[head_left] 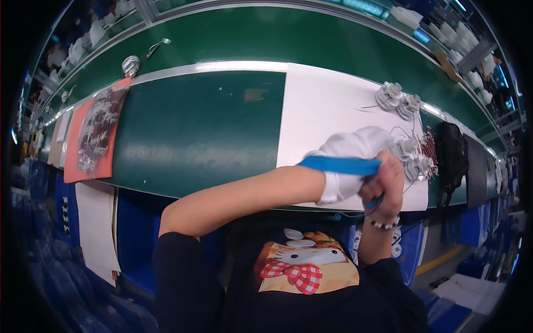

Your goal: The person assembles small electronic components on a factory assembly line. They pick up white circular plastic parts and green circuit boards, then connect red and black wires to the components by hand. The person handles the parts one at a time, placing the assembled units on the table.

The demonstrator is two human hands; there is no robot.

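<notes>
My left hand [355,145] wears a white glove and reaches to the right over a white sheet [319,105] on the bench. A blue strap [336,165] lies across the gloved wrist. My right hand [390,180], bare and with a beaded bracelet at the wrist, is closed on the strap at the right and holds it taut. A short blue end shows below its fingers. The left fingers are blurred, so their pose is unclear. Just beyond them stand white round parts with thin wires [407,149].
More white round parts [390,95] stand at the sheet's far right, near reddish wires [428,145]. A black bag-like item [452,155] lies farther right. On the left, a clear plastic bag [99,130] rests on an orange mat [75,166]. Another white part [131,65] stands behind it.
</notes>
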